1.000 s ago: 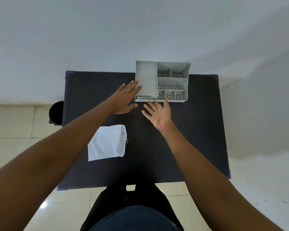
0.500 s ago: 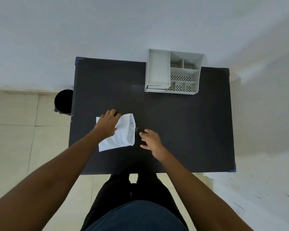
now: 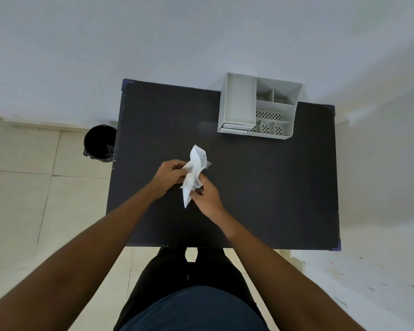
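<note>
While both hands clutch it, the white bag (image 3: 197, 161) hangs crumpled over the middle of the black tabletop (image 3: 273, 187). Its long axis runs from the near edge to the far edge, with one pointed tip aimed each way. The left hand (image 3: 170, 174) grips its left flank and the right hand (image 3: 207, 197) pinches the lower part. It's thin, creased and sharply folded, and curled fingers hide its waist. A perforated white plastic organizer (image 3: 237, 101) stands at the far right corner.

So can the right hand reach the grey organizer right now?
Probably yes: only bare table lies between right hand and organizer. But it grips the crumpled white paper together with the left hand, so it isn't free.
</note>
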